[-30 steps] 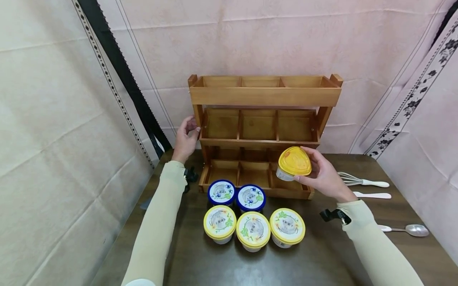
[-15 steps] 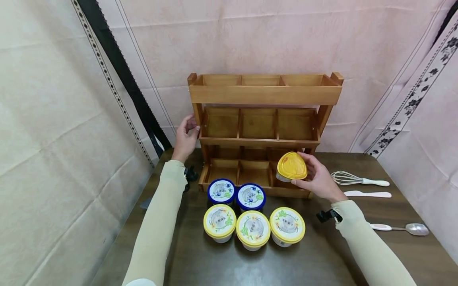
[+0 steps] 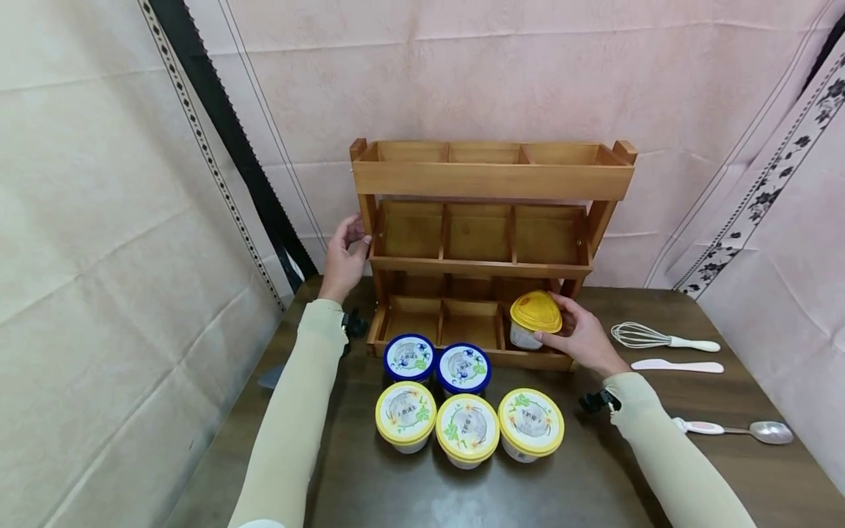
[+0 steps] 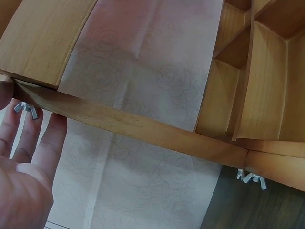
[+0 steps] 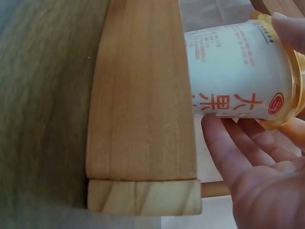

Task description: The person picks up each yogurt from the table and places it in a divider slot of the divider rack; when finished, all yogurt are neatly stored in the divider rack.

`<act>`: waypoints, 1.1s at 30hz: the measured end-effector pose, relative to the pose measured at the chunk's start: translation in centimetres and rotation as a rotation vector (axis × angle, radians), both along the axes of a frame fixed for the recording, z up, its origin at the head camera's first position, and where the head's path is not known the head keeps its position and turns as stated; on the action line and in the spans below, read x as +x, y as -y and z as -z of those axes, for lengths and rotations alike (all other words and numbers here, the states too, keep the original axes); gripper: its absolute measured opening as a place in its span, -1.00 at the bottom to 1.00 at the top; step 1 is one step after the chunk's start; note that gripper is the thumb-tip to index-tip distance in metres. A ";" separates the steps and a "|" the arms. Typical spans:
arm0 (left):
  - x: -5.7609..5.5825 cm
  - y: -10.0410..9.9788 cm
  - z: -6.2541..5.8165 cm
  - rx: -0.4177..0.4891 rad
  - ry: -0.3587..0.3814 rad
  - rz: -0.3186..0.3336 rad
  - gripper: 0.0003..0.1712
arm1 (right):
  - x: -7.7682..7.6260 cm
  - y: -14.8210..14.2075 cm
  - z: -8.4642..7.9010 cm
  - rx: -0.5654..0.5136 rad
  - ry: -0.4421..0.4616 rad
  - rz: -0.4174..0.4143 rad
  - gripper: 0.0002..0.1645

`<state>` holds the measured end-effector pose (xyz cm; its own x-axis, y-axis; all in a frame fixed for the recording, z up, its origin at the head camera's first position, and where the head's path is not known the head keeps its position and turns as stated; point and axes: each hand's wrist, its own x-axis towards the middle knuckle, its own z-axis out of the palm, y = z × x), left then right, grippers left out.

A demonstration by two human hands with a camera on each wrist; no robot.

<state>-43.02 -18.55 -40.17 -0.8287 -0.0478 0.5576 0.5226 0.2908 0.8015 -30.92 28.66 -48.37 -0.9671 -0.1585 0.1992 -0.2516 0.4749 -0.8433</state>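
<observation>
A cup with a yellow lid sits within the right-hand compartment of the lowest tier of a wooden rack, gripped at its right side by a person's right hand, the thumb in front. The right wrist view shows red characters on its white wall; the rack's front board hides the base, so whether it rests on the tier cannot be told. At the rack's left side, the left hand holds the left post, fingertips beside a wing nut. In front of the rack, two blue-lidded tubs stand nearest it, with three yellow-lidded tubs in a row farther out on the dark counter. Right of the rack lie a whisk, a white-handled knife and, farther forward, a spoon. Behind the rack hangs pale, creased cloth.
</observation>
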 end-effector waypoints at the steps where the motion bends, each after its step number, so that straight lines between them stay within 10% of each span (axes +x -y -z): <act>1: 0.0 0.0 0.0 0.003 -0.001 0.002 -0.50 | 0.0 0.0 0.1 -0.002 -0.005 0.007 0.13; 19: 2.2 -1.2 -1.7 0.005 0.039 -0.021 -0.48 | -0.3 -0.2 0.8 0.072 -0.039 0.012 0.09; 33: 0.2 -0.3 -0.1 0.036 0.013 0.002 -0.46 | 0.6 -0.9 -1.1 0.016 -0.098 0.028 -0.07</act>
